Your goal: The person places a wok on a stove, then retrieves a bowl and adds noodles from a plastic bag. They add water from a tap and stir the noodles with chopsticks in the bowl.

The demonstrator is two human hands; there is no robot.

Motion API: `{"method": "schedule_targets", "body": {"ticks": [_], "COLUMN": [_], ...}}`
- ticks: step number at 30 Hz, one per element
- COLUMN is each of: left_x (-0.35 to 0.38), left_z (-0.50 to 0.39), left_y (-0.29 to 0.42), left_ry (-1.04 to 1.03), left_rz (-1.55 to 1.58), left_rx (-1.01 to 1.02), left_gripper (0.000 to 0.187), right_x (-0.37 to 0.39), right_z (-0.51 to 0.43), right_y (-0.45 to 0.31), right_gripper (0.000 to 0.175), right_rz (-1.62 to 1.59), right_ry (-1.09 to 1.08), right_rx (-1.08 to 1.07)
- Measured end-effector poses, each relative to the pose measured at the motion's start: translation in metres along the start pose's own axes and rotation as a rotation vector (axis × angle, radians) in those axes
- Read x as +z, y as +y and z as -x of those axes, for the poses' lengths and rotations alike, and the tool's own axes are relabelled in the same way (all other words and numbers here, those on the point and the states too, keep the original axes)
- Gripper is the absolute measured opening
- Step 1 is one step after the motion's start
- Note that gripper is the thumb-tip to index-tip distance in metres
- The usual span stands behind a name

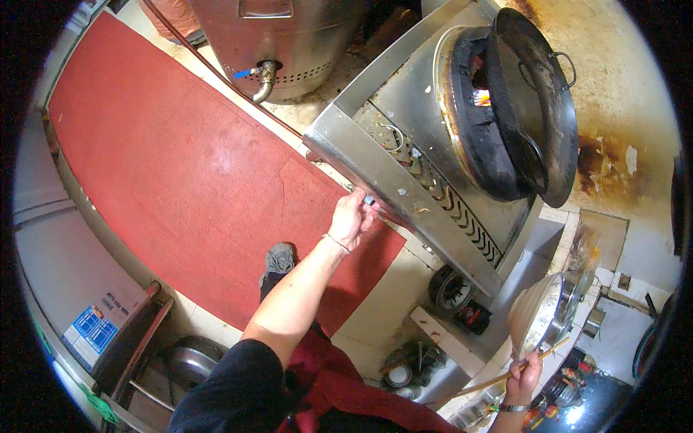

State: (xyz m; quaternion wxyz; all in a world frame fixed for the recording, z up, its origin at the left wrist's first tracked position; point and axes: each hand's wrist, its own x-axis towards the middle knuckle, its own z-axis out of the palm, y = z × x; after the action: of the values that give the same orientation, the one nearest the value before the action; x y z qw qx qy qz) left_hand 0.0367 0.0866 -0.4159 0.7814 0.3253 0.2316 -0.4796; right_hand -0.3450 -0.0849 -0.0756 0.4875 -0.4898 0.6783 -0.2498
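Note:
At the front edge of a steel wok stove [373,162], my left hand [354,216] has its fingers closed round a small knob or valve handle [370,200], partly hidden by the fingers. My right hand [524,373], at the lower right, grips a thin wooden stick or pair of chopsticks [487,382] beside the rim of a pale bowl [533,319]. A blackened wok [541,119] with loop handles leans tilted on the burner ring [460,113], where a flame [481,98] shows beneath it.
A steel drum with a blue-handled tap [247,72] stands behind the red floor mat [206,157]. A chest-like white appliance [70,260] is at the left. Pots and bowls [400,374] fill a low shelf at the lower right, below a tiled counter [498,373].

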Motion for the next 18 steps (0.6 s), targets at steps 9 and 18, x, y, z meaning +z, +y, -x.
{"method": "schedule_targets", "body": {"ticks": [9, 18], "left_x": [0.0058, 0.0045], "left_z": [0.0012, -0.0022], "left_y": [-0.0043, -0.0068], "left_ry": [-0.057, -0.091], "left_rz": [0.319, 0.316], "left_rx": [-0.116, -0.144], "left_gripper": [0.039, 0.045], "right_x": [0.0058, 0.0087], "right_z": [-0.0052, -0.0034], "right_y": [-0.0042, -0.0005], "right_gripper": [0.028, 0.030], "right_rz": [-0.037, -0.077], "right_ry": [-0.127, -0.080], "right_rx": [0.029, 0.009]}}
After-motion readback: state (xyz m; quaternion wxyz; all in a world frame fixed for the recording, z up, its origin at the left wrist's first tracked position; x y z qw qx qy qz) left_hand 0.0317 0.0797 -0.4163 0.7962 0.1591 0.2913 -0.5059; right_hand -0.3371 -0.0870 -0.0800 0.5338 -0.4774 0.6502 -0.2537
